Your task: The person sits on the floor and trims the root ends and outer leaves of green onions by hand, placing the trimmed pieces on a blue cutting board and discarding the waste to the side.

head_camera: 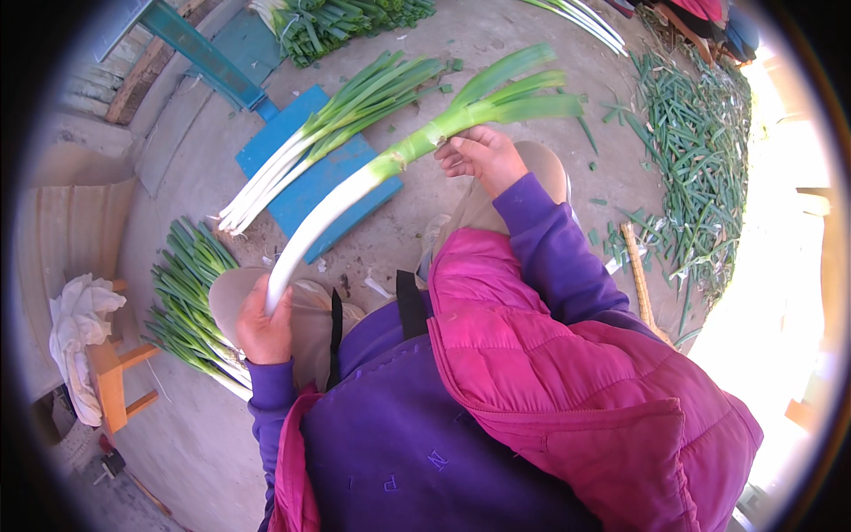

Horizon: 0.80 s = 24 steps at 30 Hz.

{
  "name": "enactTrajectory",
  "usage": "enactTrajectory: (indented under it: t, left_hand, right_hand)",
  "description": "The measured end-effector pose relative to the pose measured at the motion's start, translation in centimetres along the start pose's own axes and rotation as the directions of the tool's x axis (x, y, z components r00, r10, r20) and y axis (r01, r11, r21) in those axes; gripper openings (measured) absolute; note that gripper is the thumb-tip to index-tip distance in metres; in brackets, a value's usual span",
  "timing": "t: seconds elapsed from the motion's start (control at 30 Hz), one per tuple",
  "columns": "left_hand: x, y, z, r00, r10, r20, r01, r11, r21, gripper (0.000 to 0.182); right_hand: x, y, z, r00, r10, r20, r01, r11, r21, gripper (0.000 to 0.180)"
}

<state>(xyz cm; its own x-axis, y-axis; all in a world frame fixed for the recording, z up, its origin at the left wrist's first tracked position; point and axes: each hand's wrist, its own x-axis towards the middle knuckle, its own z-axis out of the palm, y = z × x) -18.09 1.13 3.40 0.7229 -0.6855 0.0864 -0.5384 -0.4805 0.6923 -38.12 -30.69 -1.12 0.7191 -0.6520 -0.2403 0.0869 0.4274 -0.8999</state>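
A large green onion (332, 203) with a thick white shank and trimmed green leaves slants across the space above my knees. My left hand (267, 326) grips it around the lower white end, hiding the tip. Higher up, my right hand (484, 154) has thumb and fingertips against the green part of the stalk, just below where the leaves fan out. Behind it, a bunch of green onions (312, 139) with roots lies across the blue platform (362, 219) of a floor scale.
More green onions (193, 292) lie on the floor by my left knee. A big bundle (352, 23) stands at the back. Cut leaves (698, 166) are heaped at right beside a woven-looking stick (638, 279). The scale's post (206, 56) rises at upper left. A wooden stool (110, 382) bears white cloth.
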Motion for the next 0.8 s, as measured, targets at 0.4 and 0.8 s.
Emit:
enactTrajectory:
  t: [0.4, 0.8]
  left_hand:
    - [-0.3, 2.2, 0.4, 0.966, 0.229, -0.124, -0.185, 0.938, 0.292, 0.032]
    - [0.0, 2.7, 0.9, 0.966, 0.215, -0.142, -0.169, 0.944, 0.282, 0.031]
  right_hand:
    - [0.4, 1.1, 0.8, 0.975, 0.168, -0.145, -0.147, 0.979, 0.142, 0.016]
    - [0.6, 1.9, 0.6, 0.986, 0.137, -0.089, -0.113, 0.965, 0.234, 0.015]
